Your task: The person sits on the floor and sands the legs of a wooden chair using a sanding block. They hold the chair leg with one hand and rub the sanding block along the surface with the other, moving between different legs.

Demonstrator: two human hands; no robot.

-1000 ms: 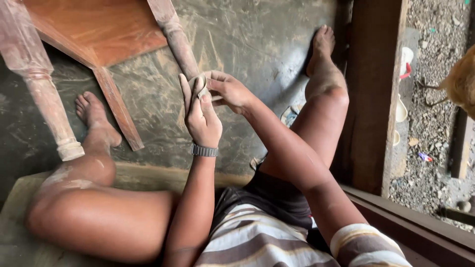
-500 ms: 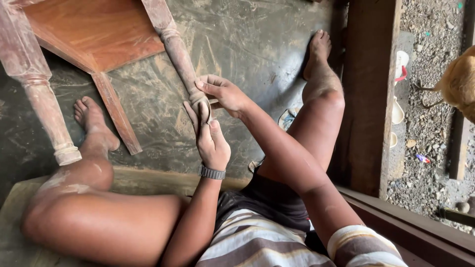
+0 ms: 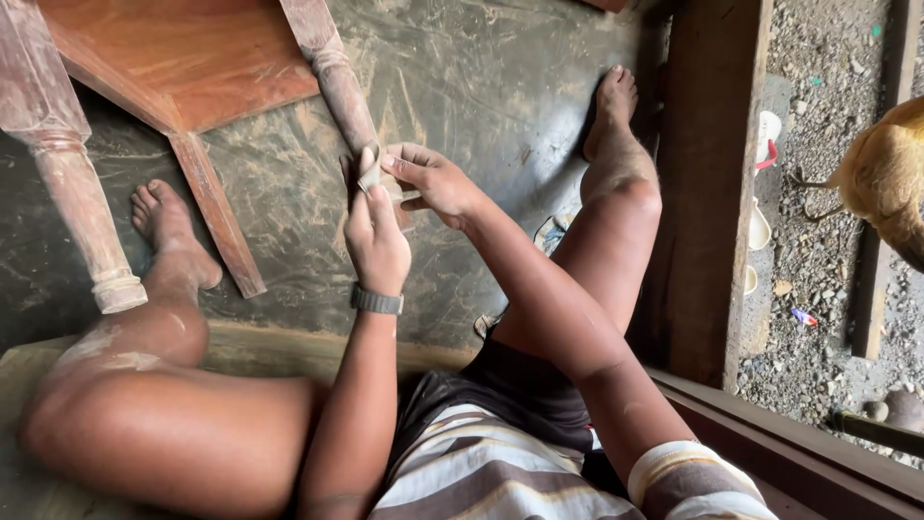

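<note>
Both hands, our left hand (image 3: 377, 241) and right hand (image 3: 435, 178), pinched closed on a thin, floppy sandpaper strip (image 3: 370, 175), which looked best held at its ends.

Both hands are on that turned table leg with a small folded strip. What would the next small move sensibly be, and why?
Probably a short rub along the leg: the left hand presses the greyish strip against it, and the right hand pinches nearby.

dusty dark floor (image 3: 481, 87) under overturned wooden table (image 3: 173, 58)
</note>
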